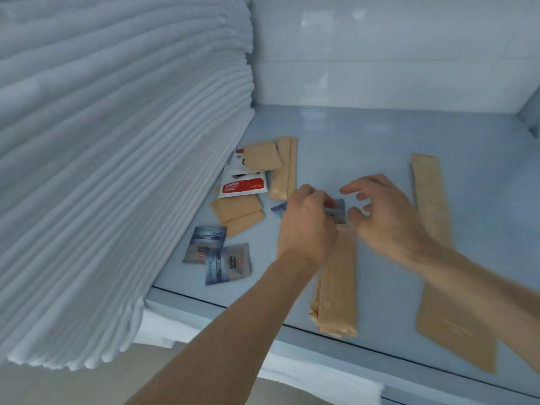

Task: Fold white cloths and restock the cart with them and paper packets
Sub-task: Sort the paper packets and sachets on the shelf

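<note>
A small blue packet (pixel 336 211) is pinched in the fingers of the left hand (pixel 306 226), held just above the pale blue shelf surface (pixel 380 135). A second blue edge (pixel 279 206) shows at the left of that hand; whether it belongs to the same packet cannot be told. The right hand (pixel 385 211) is seen just beside the packet, fingers loosely curled and spread, thumb close to the packet's right edge; contact is not clear, and nothing is seen gripped in it.

Below the hands a long tan paper packet (pixel 337 282) lies lengthwise, its near end at the shelf's front edge. Another long tan packet (pixel 429 197) lies to the right, partly covered by the right forearm, and a wider tan packet (pixel 455 331) lies nearer the front edge, under that forearm.

To the left, a loose group is recorded: two dark blue-grey sachets (pixel 216 255) overlapping, short tan packets (pixel 238 213), a white sachet with a red band (pixel 242 185), and a narrow tan packet (pixel 285 168) behind them.

A tall stack of folded white cloths (pixel 117 156) fills the left side, its base touching the sachet group. White tiled wall (pixel 380 54) stands behind the shelf.
</note>
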`<state>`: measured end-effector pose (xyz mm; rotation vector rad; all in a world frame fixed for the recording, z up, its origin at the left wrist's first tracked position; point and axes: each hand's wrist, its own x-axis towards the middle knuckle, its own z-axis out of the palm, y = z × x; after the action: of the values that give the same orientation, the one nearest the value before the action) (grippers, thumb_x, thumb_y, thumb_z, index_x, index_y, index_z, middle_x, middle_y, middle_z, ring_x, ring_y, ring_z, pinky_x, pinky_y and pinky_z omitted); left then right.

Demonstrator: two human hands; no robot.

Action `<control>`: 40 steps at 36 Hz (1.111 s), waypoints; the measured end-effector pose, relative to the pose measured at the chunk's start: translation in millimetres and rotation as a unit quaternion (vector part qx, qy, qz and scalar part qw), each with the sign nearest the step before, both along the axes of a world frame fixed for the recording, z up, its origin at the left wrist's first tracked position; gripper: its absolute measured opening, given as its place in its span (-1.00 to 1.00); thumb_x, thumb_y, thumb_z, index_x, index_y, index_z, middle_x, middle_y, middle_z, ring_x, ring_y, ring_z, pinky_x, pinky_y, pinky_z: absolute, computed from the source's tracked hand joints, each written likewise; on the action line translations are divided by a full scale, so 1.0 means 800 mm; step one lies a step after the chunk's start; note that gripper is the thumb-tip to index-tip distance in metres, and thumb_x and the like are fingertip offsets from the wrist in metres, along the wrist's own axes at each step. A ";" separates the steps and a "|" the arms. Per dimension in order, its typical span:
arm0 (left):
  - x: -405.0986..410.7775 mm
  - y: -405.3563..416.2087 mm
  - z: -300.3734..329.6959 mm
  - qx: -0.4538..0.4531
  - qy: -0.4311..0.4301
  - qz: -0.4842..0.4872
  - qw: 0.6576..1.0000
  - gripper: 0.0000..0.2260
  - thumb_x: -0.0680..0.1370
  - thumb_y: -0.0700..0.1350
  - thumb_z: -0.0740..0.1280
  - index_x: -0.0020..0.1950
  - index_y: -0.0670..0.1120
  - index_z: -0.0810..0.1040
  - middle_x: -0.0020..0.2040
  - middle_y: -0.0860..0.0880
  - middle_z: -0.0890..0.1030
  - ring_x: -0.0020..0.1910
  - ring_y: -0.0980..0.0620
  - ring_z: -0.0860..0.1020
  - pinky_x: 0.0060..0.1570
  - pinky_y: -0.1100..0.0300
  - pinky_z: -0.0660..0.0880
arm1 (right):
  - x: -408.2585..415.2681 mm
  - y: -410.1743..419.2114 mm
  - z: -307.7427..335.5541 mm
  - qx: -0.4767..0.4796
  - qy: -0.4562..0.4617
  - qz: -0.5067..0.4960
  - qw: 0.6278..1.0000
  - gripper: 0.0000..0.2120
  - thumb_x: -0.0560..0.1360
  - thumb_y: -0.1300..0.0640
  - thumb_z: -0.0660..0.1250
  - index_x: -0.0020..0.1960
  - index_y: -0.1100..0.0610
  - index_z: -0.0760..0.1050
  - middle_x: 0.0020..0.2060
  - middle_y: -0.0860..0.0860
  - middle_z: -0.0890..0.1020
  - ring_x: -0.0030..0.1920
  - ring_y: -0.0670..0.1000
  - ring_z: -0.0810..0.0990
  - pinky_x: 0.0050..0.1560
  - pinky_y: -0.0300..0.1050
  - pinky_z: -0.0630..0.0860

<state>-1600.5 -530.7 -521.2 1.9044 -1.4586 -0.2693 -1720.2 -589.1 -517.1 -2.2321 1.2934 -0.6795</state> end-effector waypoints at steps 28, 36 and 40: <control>0.059 0.021 -0.044 0.049 -0.063 0.056 0.995 -0.69 0.55 -0.25 0.31 0.28 -0.10 0.61 0.20 -0.06 0.61 0.24 -0.03 0.42 0.30 0.19 0.34 | 0.075 -0.040 -0.001 0.188 0.103 -0.047 0.976 -0.43 0.42 0.17 0.54 0.37 0.16 0.43 0.27 0.15 0.44 0.27 0.17 0.46 0.26 -0.03 0.45; 0.058 0.017 -0.038 0.053 0.025 0.051 0.997 -0.67 0.58 -0.16 0.34 0.35 -0.15 0.54 0.26 -0.11 0.57 0.31 -0.03 0.42 0.35 0.18 0.32 | 0.061 -0.065 -0.008 0.249 -0.183 -0.139 0.941 -0.57 0.39 0.40 0.50 0.18 0.09 0.54 0.07 0.15 0.63 -0.06 0.12 0.65 -0.15 -0.06 0.60; 0.047 0.014 -0.030 0.026 0.169 0.061 0.983 -0.62 0.60 -0.06 0.36 0.40 -0.10 0.48 0.19 -0.02 0.61 0.17 0.06 0.52 0.21 0.23 0.46 | 0.065 -0.059 0.004 0.266 -0.305 -0.114 0.908 -0.62 0.42 0.43 0.44 0.15 0.11 0.56 -0.06 0.10 0.68 -0.15 0.07 0.67 -0.14 0.00 0.61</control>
<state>-1563.1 -519.4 -545.2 1.8710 -1.1160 -0.5482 -1668.0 -635.9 -513.5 -1.2965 1.2220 -0.8877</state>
